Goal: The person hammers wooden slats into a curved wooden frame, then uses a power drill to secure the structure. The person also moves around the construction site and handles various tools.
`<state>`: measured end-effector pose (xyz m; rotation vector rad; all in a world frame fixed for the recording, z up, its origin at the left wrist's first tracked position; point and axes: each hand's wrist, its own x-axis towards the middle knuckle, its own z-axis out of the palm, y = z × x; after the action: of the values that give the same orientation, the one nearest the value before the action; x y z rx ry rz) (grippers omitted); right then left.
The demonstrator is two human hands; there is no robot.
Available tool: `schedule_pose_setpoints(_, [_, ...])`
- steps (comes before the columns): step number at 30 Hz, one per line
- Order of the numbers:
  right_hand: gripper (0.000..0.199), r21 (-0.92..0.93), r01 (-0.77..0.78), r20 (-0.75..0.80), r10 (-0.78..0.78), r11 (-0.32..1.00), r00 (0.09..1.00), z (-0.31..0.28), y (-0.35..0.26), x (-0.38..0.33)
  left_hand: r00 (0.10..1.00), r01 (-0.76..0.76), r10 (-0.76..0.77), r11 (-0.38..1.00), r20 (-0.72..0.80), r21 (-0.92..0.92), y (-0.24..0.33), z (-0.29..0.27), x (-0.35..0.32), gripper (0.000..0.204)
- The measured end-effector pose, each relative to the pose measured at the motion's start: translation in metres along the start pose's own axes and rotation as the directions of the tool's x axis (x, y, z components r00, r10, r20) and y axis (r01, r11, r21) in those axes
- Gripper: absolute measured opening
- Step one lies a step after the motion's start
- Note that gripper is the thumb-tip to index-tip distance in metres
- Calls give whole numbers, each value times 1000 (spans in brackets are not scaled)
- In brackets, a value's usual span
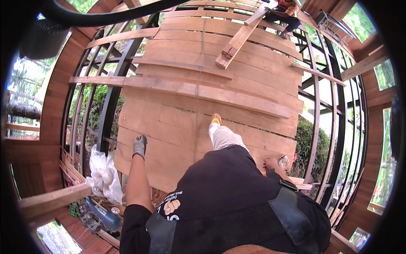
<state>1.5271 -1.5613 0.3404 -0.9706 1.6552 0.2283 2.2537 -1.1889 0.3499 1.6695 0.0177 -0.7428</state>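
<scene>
My left hand [140, 145], in a grey work glove with darker fingers, hangs out over the plank floor [156, 122] on the left. Its fingers are loosely bent, and no object shows in them. On the right, my bare right hand [270, 164] has its fingers curled in; whatever they may hold is too small to make out. A small crumpled printed packet [283, 162] shows right beside that hand, and whether the two touch is unclear. One foot in a yellow-brown shoe [216, 118] is planted ahead on the planks.
A long loose board [203, 94] lies across the planks ahead. Farther off, a beam [239, 44] points toward a person [285, 15] at the far right. Open gaps between dark steel joists [114, 93] flank the floor. White plastic sacking [103, 175] and a blue tank [101, 216] stand lower left.
</scene>
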Motion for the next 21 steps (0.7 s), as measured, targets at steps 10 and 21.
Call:
schedule_pose_setpoints(10, [20, -36, 298, -115, -300, 954, 947, -22, -289, 89, 947, 279, -315, 904, 62, 325, 53, 205, 127, 25])
schedule_pose_setpoints(21, [26, 242, 397, -332, -309, 885, 892, -77, -533, 82, 812, 534, -577, 676, -85, 507, 108, 290, 250, 20])
